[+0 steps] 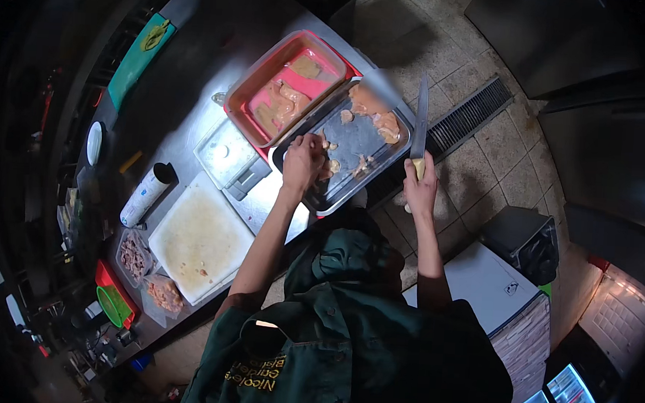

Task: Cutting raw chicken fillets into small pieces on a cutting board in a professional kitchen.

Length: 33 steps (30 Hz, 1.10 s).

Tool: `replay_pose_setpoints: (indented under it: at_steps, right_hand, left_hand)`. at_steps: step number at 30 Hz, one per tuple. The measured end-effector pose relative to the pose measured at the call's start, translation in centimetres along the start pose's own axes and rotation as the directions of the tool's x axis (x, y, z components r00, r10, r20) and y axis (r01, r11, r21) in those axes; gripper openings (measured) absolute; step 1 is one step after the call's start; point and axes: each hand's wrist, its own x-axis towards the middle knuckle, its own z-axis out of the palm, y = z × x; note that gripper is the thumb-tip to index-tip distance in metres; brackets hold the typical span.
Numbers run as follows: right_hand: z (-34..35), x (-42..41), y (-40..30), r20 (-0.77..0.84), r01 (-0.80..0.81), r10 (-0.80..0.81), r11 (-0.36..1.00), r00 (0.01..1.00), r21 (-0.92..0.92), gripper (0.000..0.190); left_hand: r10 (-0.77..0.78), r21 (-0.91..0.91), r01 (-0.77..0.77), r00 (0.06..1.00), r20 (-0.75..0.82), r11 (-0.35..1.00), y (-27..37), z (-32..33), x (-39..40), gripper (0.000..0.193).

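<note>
My right hand grips the pale handle of a kitchen knife, its long blade pointing away from me beside the tray. Over the near left side of a metal tray is my left hand, its fingers curled at small pale pieces of meat; whether they pinch a piece I cannot tell. Raw, pale pink meat, probably chicken, lies at the tray's far right, with scraps nearer to me. Touching the tray's left side, a deep plastic container holds larger raw pieces.
A stained white cutting board lies on the steel counter, near bags of meat pieces and a patterned roll. A lidded container stands beyond the board. Farther off is a green board. A floor drain runs right of the counter.
</note>
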Motion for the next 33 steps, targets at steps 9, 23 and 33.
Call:
replay_pose_setpoints:
  at_steps: [9, 23, 33]
  right_hand:
    - [1.3, 3.7, 0.3, -0.100, 0.143, -0.157, 0.980, 0.982, -0.137, 0.054]
    - [2.1, 4.2, 1.9, 0.074, -0.055, 0.039, 0.971, 0.997, 0.231, 0.040]
    - [2.1, 4.4, 3.0, 0.068, -0.023, 0.006, 0.964, 0.998, 0.264, 0.045]
  left_hand:
    - [0.153, -0.241, -0.205, 0.964, -0.217, 0.949, 5.1, 2.4, 4.7, 0.063]
    - [0.266, 0.140, -0.253, 0.961, -0.081, 0.957, 8.4, 7.1, 7.6, 0.087]
    - [0.302, -0.183, -0.291, 0.953, 0.034, 0.939, 7.3, 6.7, 5.5, 0.038]
